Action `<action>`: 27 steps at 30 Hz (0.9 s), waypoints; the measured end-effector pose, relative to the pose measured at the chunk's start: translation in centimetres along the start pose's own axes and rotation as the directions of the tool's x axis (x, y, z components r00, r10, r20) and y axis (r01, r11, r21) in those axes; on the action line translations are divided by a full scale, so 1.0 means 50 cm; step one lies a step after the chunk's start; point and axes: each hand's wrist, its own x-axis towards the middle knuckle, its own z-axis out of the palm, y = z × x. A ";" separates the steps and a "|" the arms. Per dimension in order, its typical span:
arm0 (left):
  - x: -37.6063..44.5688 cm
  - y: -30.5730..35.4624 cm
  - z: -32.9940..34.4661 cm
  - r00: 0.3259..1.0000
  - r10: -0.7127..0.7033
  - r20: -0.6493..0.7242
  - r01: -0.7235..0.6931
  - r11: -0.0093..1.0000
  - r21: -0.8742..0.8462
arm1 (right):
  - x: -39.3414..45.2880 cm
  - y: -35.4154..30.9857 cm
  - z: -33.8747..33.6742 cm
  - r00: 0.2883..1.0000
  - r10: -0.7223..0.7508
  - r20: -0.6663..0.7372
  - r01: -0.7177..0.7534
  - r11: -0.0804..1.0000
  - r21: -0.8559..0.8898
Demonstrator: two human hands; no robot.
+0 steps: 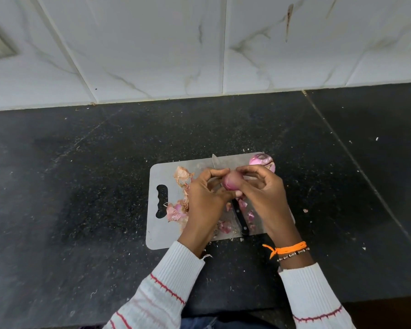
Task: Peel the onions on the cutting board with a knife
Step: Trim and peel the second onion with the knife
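While the knife [223, 191] lies flat across the cutting board [163, 238], blade toward its far edge, both hands lift one onion [233, 182] above mid-board: left hand [203, 195] and right hand [262, 189] fingertips pinch it, likely stripping skin. Second onion [262, 161] sits at far right corner.

Soft, even daylight fills the scene, with no hard shadows. The tiled wall [152, 43] is bright, nearly washed out; the dark countertop [69, 174] shows a dull sheen. Wide-angle bending curves the edges, and the corners go slightly soft.
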 end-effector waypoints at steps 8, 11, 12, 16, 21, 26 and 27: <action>-0.003 -0.010 0.002 0.998 0.045 0.038 -0.046 0.998 0.039 | 0.005 0.003 -0.011 0.994 -0.025 -0.111 0.020 0.999 -0.049; 0.001 -0.009 0.001 0.998 0.046 0.031 -0.048 0.997 0.063 | 0.000 -0.002 -0.015 0.996 -0.066 -0.062 0.058 0.991 -0.118; 0.002 -0.009 0.000 0.998 0.054 0.028 -0.056 0.996 0.075 | -0.002 -0.004 -0.016 0.995 -0.088 -0.046 0.080 0.984 -0.158; 0.006 -0.012 0.000 0.993 0.109 0.033 -0.113 0.982 0.150 | -0.005 -0.015 -0.014 0.992 -0.123 -0.026 0.113 0.965 -0.237; 0.008 -0.018 0.000 0.993 0.115 0.034 -0.120 0.973 0.197 | -0.002 -0.009 -0.020 0.984 -0.179 0.001 0.173 0.949 -0.263; 0.007 -0.019 0.002 0.994 0.095 0.047 -0.103 0.971 0.214 | 0.003 0.003 -0.028 0.955 -0.298 0.011 0.280 0.883 -0.376; 0.008 -0.018 0.003 0.995 0.088 0.049 -0.096 0.973 0.209 | 0.004 0.005 -0.031 0.952 -0.305 0.004 0.284 0.881 -0.379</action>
